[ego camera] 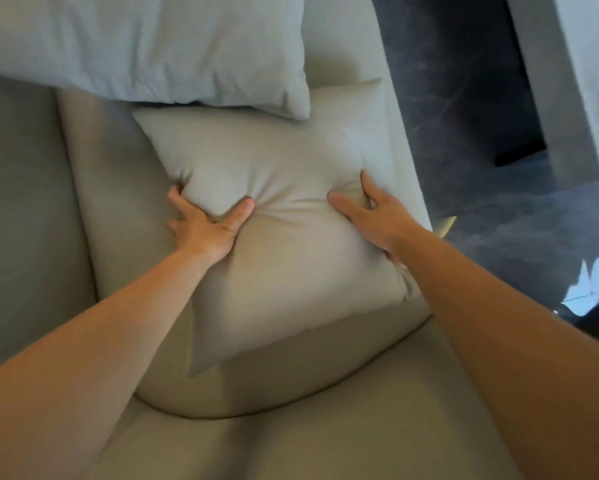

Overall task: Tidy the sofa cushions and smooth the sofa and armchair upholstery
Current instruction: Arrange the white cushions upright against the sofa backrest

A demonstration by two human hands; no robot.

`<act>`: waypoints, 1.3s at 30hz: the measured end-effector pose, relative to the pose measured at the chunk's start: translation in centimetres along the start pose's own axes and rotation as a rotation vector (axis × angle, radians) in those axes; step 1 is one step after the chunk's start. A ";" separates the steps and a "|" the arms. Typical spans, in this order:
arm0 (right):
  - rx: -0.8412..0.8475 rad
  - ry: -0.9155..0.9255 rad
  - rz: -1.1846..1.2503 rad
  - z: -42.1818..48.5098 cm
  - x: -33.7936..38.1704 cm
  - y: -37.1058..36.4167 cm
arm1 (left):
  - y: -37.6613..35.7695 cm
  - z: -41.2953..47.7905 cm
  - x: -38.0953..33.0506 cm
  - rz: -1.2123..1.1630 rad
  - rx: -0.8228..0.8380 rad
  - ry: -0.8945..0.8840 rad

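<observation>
Hands grip a beige cushion from both sides as it leans against the backrest of a beige sofa, its lower corner resting just above the seat. The left hand clutches the cushion's left edge — thumb pressed into the front face, fingers curled round behind the edge and mostly hidden. The right hand grasps the right edge in the same manner, thumb on the front, the index finger lying along the fabric and the other fingers tucked round the side. Between the two thumbs the fabric bunches into creases that radiate from each grip. A pale blue-grey pillow sits above, its lower edge overlapping the top of the beige cushion. To the left runs a greyer cushioned panel of the sofa, beside the backrest. On the right, past the sofa's edge, dark marbled flooring shows — blurred, with a pale column standing on it.
</observation>
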State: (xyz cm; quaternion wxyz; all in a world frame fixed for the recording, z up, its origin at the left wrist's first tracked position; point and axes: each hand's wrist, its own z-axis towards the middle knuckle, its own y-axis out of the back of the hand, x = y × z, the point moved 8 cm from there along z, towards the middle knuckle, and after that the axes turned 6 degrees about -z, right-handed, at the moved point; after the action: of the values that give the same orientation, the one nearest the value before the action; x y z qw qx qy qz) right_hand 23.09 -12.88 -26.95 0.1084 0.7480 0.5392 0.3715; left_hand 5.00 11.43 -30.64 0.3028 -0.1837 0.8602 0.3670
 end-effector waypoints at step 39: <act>0.028 0.022 0.418 -4.7 18.6 -4.0 | 20.5 -5.5 -24.5 0.762 -0.186 -0.602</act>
State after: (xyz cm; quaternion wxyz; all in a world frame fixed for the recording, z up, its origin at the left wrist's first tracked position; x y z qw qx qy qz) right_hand 19.63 4.07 -17.72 0.0129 0.8409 0.3787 0.3865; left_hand 10.22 23.21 -0.94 0.3644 0.2317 0.7043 0.5634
